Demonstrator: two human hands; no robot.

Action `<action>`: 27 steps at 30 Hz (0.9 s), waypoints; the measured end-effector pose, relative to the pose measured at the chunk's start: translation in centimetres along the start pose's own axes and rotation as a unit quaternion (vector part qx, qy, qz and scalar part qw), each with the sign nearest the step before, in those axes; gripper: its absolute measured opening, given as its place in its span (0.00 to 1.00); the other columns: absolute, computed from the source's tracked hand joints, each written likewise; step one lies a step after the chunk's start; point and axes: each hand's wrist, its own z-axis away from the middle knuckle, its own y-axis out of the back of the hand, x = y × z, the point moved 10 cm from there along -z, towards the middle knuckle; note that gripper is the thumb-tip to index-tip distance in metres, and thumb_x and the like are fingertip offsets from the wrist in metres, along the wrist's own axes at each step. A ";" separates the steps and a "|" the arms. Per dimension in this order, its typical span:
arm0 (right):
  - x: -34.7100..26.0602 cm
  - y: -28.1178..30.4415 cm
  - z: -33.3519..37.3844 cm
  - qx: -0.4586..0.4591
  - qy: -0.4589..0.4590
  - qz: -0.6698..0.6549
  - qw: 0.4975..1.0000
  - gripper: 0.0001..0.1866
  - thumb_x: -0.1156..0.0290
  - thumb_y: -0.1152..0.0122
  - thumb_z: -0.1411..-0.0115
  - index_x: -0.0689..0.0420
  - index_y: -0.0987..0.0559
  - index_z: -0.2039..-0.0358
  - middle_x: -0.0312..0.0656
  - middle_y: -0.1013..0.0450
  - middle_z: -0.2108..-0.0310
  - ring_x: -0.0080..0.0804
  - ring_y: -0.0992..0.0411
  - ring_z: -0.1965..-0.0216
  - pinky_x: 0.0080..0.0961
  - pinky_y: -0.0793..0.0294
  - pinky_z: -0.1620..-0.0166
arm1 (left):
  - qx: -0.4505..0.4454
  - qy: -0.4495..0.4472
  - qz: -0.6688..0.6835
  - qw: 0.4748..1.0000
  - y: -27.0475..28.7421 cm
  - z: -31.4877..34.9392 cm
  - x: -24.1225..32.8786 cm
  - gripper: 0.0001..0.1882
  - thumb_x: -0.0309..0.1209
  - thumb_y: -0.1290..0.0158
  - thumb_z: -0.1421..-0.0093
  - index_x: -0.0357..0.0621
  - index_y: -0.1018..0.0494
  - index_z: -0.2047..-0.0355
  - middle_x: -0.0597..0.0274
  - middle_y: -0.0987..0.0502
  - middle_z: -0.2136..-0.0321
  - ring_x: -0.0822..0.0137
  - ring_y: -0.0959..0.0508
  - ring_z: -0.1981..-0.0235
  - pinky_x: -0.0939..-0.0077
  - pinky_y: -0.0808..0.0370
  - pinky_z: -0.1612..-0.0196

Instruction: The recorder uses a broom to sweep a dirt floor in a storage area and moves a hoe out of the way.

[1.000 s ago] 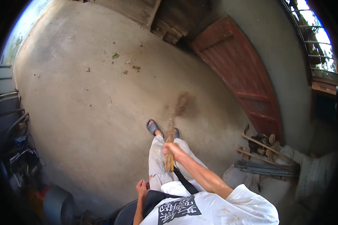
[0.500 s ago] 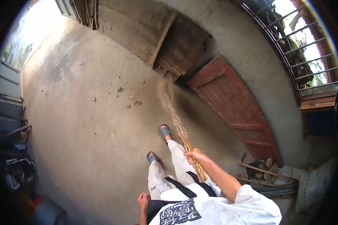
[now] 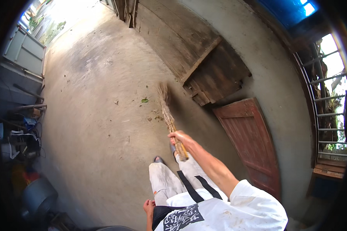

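A broom of bundled straw-coloured stalks (image 3: 166, 112) is gripped by my right hand (image 3: 177, 138), its fingers wrapped round the handle. The butt end sticks out below my fist toward my thigh. Its brushy tip, blurred by motion, points away from me at the concrete floor (image 3: 92, 127). Just left of the broom lie a green leaf (image 3: 144, 100) and some brown leaf scraps (image 3: 158, 117). My left hand (image 3: 149, 206) hangs beside my waist, fingers loosely curled in, with nothing visible in it.
Weathered wooden boards (image 3: 177, 36) stand along the right wall, followed by a leaning reddish door panel (image 3: 250, 138). A barred window (image 3: 329, 100) is beyond. Clutter and a dark bucket (image 3: 40, 194) line the left side. A grey metal gate (image 3: 25, 50) stands far left.
My right hand and the broom have swung left. I have stepped or turned, so the boards and door panel now appear farther right. My left hand stays at my waist.
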 end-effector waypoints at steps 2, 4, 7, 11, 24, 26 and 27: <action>-2.4 0.8 1.7 -0.003 0.015 0.092 0.996 0.08 0.73 0.44 0.53 0.59 0.34 0.77 0.37 0.36 0.89 0.23 0.37 0.89 0.20 0.36 0.86 | -0.001 0.006 0.002 1.000 -0.7 -0.1 1.3 0.17 0.27 0.55 0.45 0.32 0.37 0.55 0.49 0.25 0.72 0.62 0.24 0.76 0.73 0.25 0.73; -3.5 1.5 3.8 0.030 0.048 0.136 0.989 0.08 0.75 0.44 0.53 0.60 0.35 0.78 0.38 0.36 0.89 0.23 0.37 0.90 0.20 0.36 0.87 | -0.009 0.012 -0.012 1.000 -1.5 -0.3 2.4 0.17 0.27 0.55 0.44 0.31 0.37 0.55 0.49 0.26 0.72 0.62 0.24 0.76 0.73 0.25 0.73; -4.4 0.9 5.0 0.077 0.077 0.176 0.978 0.07 0.76 0.45 0.54 0.62 0.34 0.78 0.40 0.35 0.89 0.25 0.37 0.92 0.22 0.35 0.88 | -0.027 0.008 -0.038 0.999 -1.0 -2.7 2.7 0.17 0.28 0.55 0.44 0.31 0.38 0.55 0.49 0.26 0.73 0.62 0.24 0.75 0.72 0.25 0.73; -5.1 1.0 -1.3 0.127 -0.004 0.112 0.986 0.06 0.76 0.46 0.54 0.62 0.34 0.79 0.40 0.35 0.89 0.26 0.35 0.90 0.22 0.34 0.87 | -0.035 0.028 -0.020 0.999 -1.9 -4.8 7.7 0.18 0.27 0.56 0.43 0.30 0.39 0.54 0.50 0.26 0.73 0.63 0.24 0.76 0.73 0.25 0.73; -6.0 -1.6 2.6 0.158 0.018 0.221 0.962 0.06 0.74 0.46 0.53 0.61 0.32 0.78 0.38 0.36 0.89 0.23 0.36 0.90 0.20 0.35 0.86 | -0.072 0.070 0.005 0.995 0.1 -8.5 18.4 0.20 0.28 0.58 0.42 0.31 0.43 0.51 0.50 0.27 0.71 0.63 0.24 0.75 0.74 0.24 0.74; -4.2 -2.0 -1.3 0.118 -0.015 0.150 0.981 0.07 0.72 0.45 0.54 0.61 0.31 0.80 0.40 0.35 0.89 0.26 0.36 0.91 0.24 0.35 0.86 | -0.072 0.037 -0.005 0.997 -0.9 -8.6 21.2 0.19 0.28 0.58 0.42 0.30 0.42 0.52 0.50 0.27 0.71 0.62 0.24 0.75 0.74 0.24 0.73; -4.3 -2.8 -2.3 0.116 -0.018 0.149 0.982 0.07 0.72 0.45 0.54 0.61 0.31 0.80 0.40 0.35 0.89 0.26 0.36 0.91 0.24 0.35 0.86 | -0.069 0.039 -0.006 0.997 -1.1 -8.6 22.1 0.19 0.28 0.58 0.42 0.30 0.42 0.52 0.50 0.27 0.71 0.62 0.24 0.75 0.74 0.24 0.73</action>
